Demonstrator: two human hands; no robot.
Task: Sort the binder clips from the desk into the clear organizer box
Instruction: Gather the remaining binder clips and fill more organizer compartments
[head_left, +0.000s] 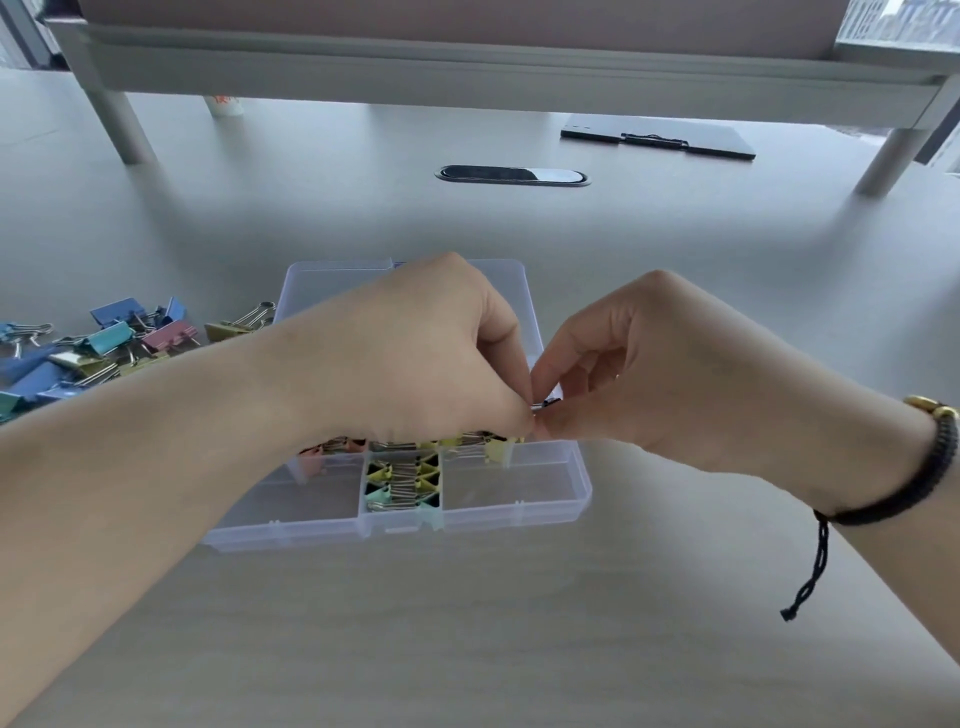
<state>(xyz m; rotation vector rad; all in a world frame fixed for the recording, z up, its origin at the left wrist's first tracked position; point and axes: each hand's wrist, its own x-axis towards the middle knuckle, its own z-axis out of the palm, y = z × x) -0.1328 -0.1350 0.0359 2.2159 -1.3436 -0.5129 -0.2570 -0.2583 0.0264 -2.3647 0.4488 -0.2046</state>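
Note:
The clear organizer box (519, 506) lies on the desk in front of me, with small yellow, pink and mint binder clips (402, 480) in its middle compartments. Above the box my left hand (415, 353) and my right hand (623, 364) meet fingertip to fingertip. Both pinch a small binder clip (545, 405); only its wire handle shows between the fingers. A pile of larger blue, pink, mint and yellow binder clips (114, 343) lies on the desk to the left of the box.
A raised monitor shelf (493, 62) on round legs spans the back of the desk. A black clipboard (660, 137) lies at the back right, a cable port (511, 175) sits mid-desk, and a white cup (223, 106) stands under the shelf.

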